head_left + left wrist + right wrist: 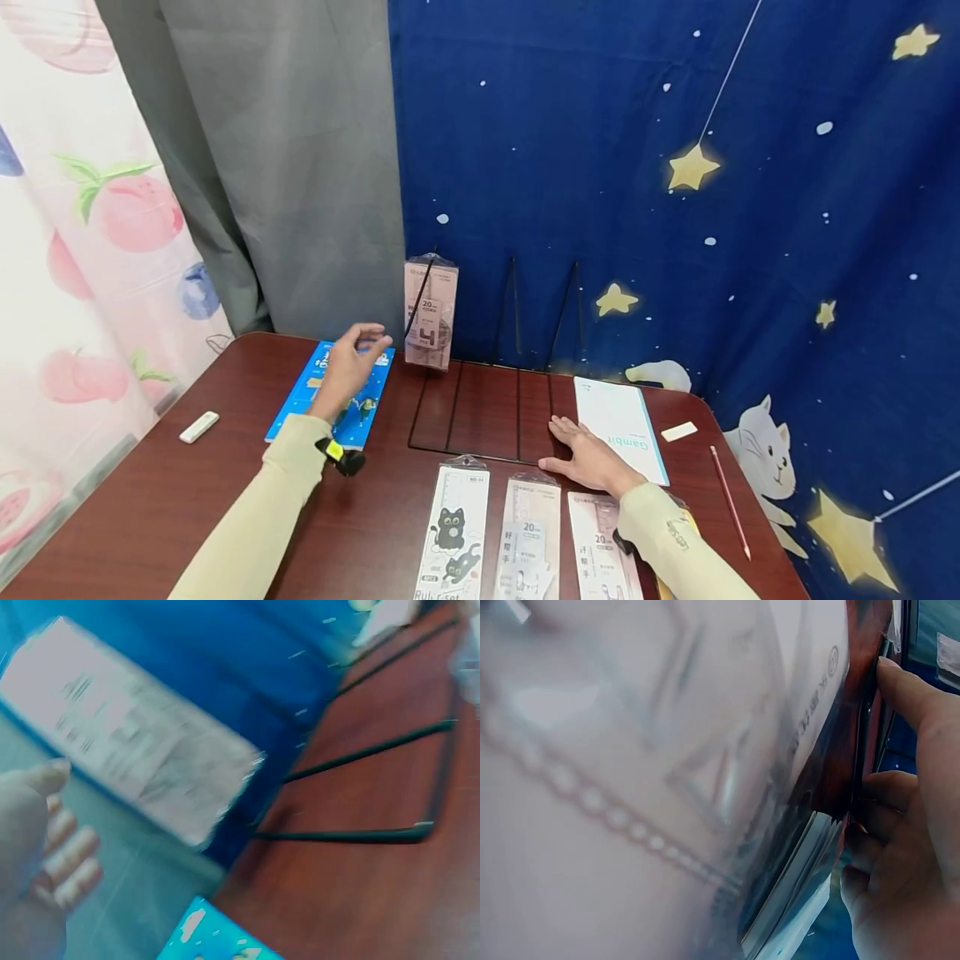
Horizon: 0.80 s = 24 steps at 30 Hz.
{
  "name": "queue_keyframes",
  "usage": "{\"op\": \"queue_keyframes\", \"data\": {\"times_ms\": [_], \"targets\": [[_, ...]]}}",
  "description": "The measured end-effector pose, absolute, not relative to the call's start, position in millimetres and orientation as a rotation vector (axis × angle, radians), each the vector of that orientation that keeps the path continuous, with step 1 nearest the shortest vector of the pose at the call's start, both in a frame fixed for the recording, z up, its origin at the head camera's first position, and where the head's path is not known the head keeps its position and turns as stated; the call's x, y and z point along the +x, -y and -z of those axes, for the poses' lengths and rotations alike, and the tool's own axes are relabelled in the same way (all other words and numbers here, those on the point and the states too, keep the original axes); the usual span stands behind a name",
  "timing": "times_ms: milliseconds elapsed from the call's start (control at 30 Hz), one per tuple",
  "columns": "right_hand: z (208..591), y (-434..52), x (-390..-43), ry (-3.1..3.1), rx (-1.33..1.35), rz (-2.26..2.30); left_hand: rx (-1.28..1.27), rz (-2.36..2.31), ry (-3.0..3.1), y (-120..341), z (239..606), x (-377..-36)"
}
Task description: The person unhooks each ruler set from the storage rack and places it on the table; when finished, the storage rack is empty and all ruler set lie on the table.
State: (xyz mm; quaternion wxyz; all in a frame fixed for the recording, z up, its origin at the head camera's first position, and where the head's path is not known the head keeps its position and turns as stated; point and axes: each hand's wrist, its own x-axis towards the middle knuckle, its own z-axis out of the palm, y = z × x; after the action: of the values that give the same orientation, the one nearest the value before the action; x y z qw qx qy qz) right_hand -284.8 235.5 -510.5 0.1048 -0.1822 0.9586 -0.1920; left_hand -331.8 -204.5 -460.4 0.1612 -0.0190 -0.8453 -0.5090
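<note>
My left hand hangs over a blue booklet, fingers loosely curled around nothing. Just right of it, a pink ruler-set pack hangs on a prong of a black wire rack. The left wrist view, blurred, has the pack beyond the fingertips. My right hand lies with spread fingers at the rack's front right corner, beside a white notebook marked "Gambit". In front lie a black-cat ruler set and two more ruler packs, one pale and one pink, partly under my right forearm.
A white eraser lies at the far left, another at the right near a red pencil. A yellow item peeks out beside my right sleeve. Two further rack prongs stand before the blue star curtain.
</note>
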Motion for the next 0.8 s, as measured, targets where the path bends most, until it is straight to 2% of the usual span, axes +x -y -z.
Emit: {"op": "queue_keyframes", "data": {"times_ms": [333, 800], "targets": [[512, -236, -287, -2.824, -0.536, 0.584, -0.261, 1.622, 2.366, 214, 438, -370], [510, -235, -287, -2.829, -0.534, 0.584, -0.236, 1.741, 2.295, 194, 429, -385]]}}
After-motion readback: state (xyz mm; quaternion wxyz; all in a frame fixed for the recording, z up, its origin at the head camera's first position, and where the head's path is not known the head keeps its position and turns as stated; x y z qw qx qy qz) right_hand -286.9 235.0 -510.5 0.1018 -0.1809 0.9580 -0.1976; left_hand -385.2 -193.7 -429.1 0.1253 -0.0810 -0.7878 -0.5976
